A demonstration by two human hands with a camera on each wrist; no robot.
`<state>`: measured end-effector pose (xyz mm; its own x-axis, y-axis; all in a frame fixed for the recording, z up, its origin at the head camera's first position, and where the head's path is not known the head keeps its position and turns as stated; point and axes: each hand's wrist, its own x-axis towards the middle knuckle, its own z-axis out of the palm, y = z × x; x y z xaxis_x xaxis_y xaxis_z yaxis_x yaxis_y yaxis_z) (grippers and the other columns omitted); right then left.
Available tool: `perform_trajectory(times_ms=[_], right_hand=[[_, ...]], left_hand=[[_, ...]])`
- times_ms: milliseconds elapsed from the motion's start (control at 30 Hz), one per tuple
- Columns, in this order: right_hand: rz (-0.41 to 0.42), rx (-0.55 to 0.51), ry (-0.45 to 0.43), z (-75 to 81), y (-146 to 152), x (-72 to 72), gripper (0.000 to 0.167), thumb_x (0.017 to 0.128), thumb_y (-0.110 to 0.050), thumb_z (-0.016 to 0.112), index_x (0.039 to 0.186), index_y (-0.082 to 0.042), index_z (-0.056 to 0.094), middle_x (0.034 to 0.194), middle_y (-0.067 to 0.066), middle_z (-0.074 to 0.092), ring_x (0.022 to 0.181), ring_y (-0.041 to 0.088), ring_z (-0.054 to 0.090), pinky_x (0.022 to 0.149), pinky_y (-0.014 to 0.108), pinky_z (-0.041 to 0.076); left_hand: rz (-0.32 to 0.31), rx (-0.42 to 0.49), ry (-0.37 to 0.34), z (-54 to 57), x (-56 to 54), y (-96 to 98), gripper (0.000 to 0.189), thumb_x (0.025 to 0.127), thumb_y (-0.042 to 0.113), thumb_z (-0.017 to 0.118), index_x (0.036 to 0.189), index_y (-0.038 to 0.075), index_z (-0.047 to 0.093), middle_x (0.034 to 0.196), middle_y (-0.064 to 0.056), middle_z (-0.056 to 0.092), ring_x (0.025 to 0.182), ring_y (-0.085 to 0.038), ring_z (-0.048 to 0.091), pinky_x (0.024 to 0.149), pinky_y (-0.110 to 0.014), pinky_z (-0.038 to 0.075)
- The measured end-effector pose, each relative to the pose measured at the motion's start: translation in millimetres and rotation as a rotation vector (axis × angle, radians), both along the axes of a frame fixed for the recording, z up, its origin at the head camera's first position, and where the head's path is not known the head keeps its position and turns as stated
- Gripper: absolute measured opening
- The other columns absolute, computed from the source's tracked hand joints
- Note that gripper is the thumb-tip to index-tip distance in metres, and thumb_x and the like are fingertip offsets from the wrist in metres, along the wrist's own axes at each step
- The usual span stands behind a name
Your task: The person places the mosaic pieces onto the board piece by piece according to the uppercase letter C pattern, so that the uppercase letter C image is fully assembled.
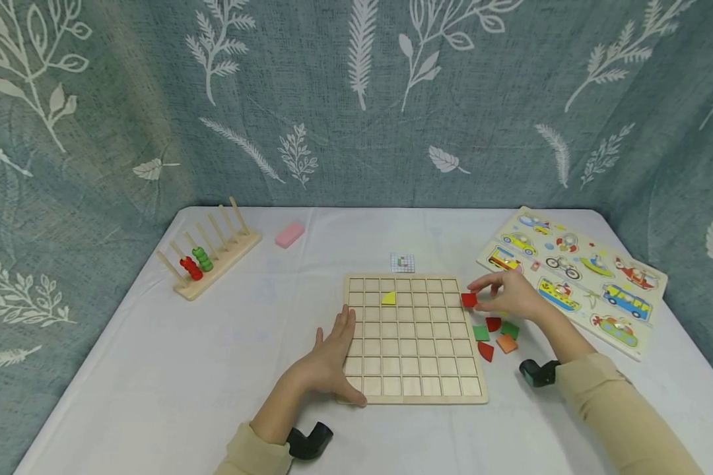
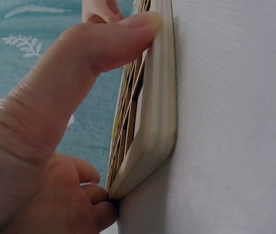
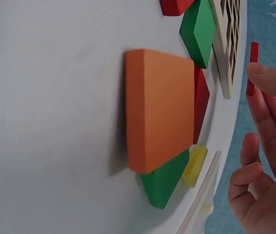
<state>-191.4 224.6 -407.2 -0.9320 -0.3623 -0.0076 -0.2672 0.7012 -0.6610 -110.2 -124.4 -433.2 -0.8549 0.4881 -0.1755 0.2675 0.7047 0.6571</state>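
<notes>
A wooden grid board (image 1: 416,399) lies flat on the white table, with one yellow piece (image 1: 389,299) in a cell of an upper row. My left hand (image 1: 327,359) rests along the board's left side, its thumb at the front edge; the left wrist view shows the thumb (image 2: 123,41) on the rim. Between thumb and fingers my right hand (image 1: 511,295) pinches a red square tile (image 1: 469,300), held at the board's upper right edge. Below that hand lie loose pieces: a green tile (image 1: 481,333), an orange tile (image 3: 165,109), red pieces (image 1: 485,351) and another green one (image 1: 509,329).
A small printed grid card (image 1: 402,263) lies behind the board. At the right is a vehicle picture puzzle (image 1: 576,264). To the left stand a wooden peg rack (image 1: 220,267) with red and green beads, and a pink block (image 1: 289,234). A patterned curtain (image 1: 356,132) hangs behind.
</notes>
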Motion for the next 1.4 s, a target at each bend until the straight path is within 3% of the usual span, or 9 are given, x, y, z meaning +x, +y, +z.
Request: perform_trajectory(times_ms=[367, 800, 1133, 1400], right_hand=[[-0.006, 0.021, -0.046, 5.0, -15, -2.6, 0.030, 0.074, -0.012, 0.074, 0.102, -0.006, 0.069, 0.098, 0.007, 0.067, 0.078, 0.020, 0.046, 0.057, 0.029, 0.040], [0.016, 0.004, -0.080, 11.8, -38, -10.3, 0.030, 0.074, -0.013, 0.074, 0.103, -0.005, 0.069, 0.098, 0.005, 0.067, 0.080, 0.021, 0.048, 0.064, 0.031, 0.041], [0.035, -0.006, -0.056, 9.9, -52, -16.8, 0.029, 0.073, -0.013, 0.076, 0.100, -0.006, 0.070, 0.094, 0.003, 0.067, 0.073, 0.019, 0.049, 0.058, 0.029, 0.041], [0.059, -0.034, -0.040, 10.5, -65, -19.5, 0.028, 0.072, -0.010, 0.075, 0.099, -0.005, 0.070, 0.094, 0.005, 0.067, 0.074, 0.019, 0.048, 0.061, 0.029, 0.041]], left_hand=[[0.015, 0.016, -0.014, -1.5, -0.7, 1.5, 0.140, 0.043, 0.030, 0.092, 0.144, -0.005, 0.001, 0.150, -0.019, -0.009, 0.138, -0.030, -0.005, 0.105, -0.058, -0.005], [0.016, 0.015, -0.019, 1.4, 0.0, 1.3, 0.140, 0.043, 0.029, 0.092, 0.144, -0.005, 0.001, 0.150, -0.019, -0.009, 0.138, -0.031, -0.005, 0.105, -0.057, -0.005], [0.008, 0.013, -0.015, 2.7, -0.1, 0.9, 0.140, 0.043, 0.029, 0.092, 0.143, -0.006, 0.001, 0.150, -0.020, -0.009, 0.138, -0.031, -0.005, 0.104, -0.058, -0.006], [0.002, 0.009, -0.005, 2.6, -0.4, 0.2, 0.140, 0.043, 0.030, 0.092, 0.143, -0.006, 0.001, 0.150, -0.020, -0.009, 0.138, -0.031, -0.005, 0.104, -0.058, -0.005]])
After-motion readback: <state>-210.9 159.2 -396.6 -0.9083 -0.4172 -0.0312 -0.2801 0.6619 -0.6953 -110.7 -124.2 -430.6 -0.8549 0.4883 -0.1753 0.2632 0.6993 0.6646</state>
